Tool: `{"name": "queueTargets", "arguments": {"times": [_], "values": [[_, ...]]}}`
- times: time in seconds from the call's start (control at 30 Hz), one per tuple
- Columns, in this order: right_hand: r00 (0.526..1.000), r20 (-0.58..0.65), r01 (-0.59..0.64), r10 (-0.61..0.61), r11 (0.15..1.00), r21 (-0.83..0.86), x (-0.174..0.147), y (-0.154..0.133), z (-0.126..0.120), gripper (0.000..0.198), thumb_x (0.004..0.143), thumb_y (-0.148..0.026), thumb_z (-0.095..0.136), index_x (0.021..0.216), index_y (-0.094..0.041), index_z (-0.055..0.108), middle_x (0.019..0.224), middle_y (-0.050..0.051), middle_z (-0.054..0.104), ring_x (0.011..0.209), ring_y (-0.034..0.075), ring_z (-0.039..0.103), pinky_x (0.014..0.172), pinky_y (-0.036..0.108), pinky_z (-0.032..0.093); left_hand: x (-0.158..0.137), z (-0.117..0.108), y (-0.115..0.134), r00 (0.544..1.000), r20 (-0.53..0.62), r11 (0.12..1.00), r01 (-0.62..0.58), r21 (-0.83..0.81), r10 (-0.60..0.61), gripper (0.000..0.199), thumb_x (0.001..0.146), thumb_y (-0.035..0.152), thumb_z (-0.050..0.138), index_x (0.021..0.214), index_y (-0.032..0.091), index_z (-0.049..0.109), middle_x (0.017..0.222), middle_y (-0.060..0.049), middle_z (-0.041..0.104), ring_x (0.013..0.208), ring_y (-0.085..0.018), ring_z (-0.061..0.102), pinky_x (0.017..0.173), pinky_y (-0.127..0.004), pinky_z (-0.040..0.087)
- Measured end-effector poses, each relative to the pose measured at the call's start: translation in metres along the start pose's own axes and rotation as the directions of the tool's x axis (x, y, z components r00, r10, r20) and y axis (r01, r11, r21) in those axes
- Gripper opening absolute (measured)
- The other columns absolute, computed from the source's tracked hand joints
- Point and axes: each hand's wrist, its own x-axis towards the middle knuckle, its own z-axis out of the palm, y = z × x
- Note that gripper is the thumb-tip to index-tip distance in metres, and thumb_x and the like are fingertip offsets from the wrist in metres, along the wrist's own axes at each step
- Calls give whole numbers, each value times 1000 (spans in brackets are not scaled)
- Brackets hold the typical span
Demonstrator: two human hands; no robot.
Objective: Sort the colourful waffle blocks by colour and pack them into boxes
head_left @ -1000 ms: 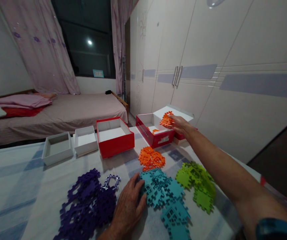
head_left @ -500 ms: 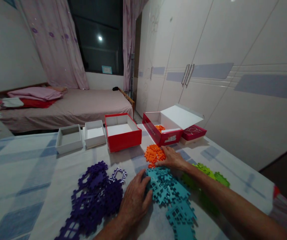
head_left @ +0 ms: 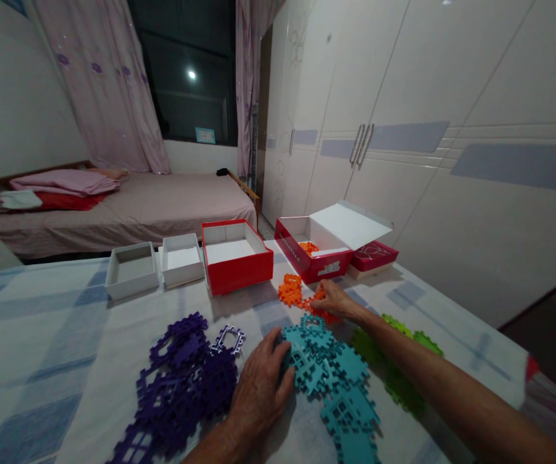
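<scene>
My right hand (head_left: 333, 300) reaches to the far part of the table, its fingers closed on some orange interlocking plastic pieces (head_left: 324, 314) just in front of the open magenta box. More orange pieces (head_left: 289, 290) lie beside it on the left. My left hand (head_left: 262, 379) rests on the cloth, fingers apart, the fingertips near the left edge of the teal interlocking pieces (head_left: 333, 361). To its left spreads a heap of dark purple pieces (head_left: 176, 380), with one pale outlined frame piece (head_left: 229, 339) at its edge. Green pieces (head_left: 406, 386) lie partly hidden under my right forearm.
Along the far edge stand two small white boxes (head_left: 130, 283) (head_left: 181, 274), a red box (head_left: 239, 276) and the magenta box (head_left: 291, 247) with its lid up and orange pieces inside. A flat magenta box (head_left: 377, 256) sits beside it. Beyond are a bed (head_left: 181, 200) and wardrobe.
My right hand has shifted slightly right, dragging part of the orange pile with it and splitting the pile. My left hand has stayed in place.
</scene>
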Motion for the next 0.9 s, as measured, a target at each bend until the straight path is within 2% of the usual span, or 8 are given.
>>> {"name": "queueTargets", "arguments": {"times": [0.13,0.27,0.43,0.57,0.67,0.73,0.83,0.9], "values": [[996,-91,-13,25,992,128,-4,7,2,19,62,-25,60,76,-17,49,70,-1,54,64,12,47,54,22,30,0,-1,1,1000,4,1000,-6,0,6,37,83,23,47,117,16,58,136,-14,46,123,-26,47,100,-42,43],[983,-181,8,38,969,248,-5,12,-7,16,59,-24,57,70,-19,47,65,-3,51,60,11,45,54,22,31,0,-2,1,1000,13,1000,-6,3,6,37,83,24,48,117,16,57,136,-14,47,123,-25,48,100,-41,44],[970,-237,46,56,913,406,-3,0,-48,19,62,-32,57,72,-19,47,64,-3,52,56,11,48,53,23,38,0,-1,1,1000,16,1000,-2,4,2,38,82,24,48,118,15,58,136,-14,46,124,-26,47,101,-41,43],[936,-333,101,115,819,565,25,-29,-93,22,68,-37,57,76,-19,48,65,-1,55,52,11,51,51,24,42,0,0,0,1000,23,1000,7,14,-8,38,82,23,48,119,15,57,137,-15,45,124,-26,46,101,-42,42],[879,-445,68,173,877,475,58,-46,-118,23,75,-40,54,75,-17,49,69,2,58,58,12,53,58,26,44,0,1,-1,1000,10,1000,10,16,-10,38,83,24,48,118,16,58,137,-14,45,124,-26,46,100,-43,43],[855,-481,22,193,914,405,72,-50,-126,27,78,-43,52,74,-16,51,73,5,59,66,14,55,64,28,44,-1,2,-2,1000,-3,1000,12,11,-12,37,83,24,48,118,17,58,137,-13,46,124,-26,47,100,-43,43],[827,-532,-36,179,963,269,64,-44,-117,28,82,-41,45,82,-15,55,86,9,60,82,18,55,74,30,41,-2,2,-2,1000,-6,1000,13,5,-13,38,82,24,49,118,17,58,137,-14,46,124,-26,47,99,-43,44],[858,-499,-43,127,983,176,42,-34,-100,25,82,-36,42,87,-16,57,88,8,61,85,18,54,74,29,39,-2,2,-2,1000,-1,1000,10,3,-10,38,82,24,49,119,17,58,137,-14,46,124,-26,46,100,-43,43]]}}
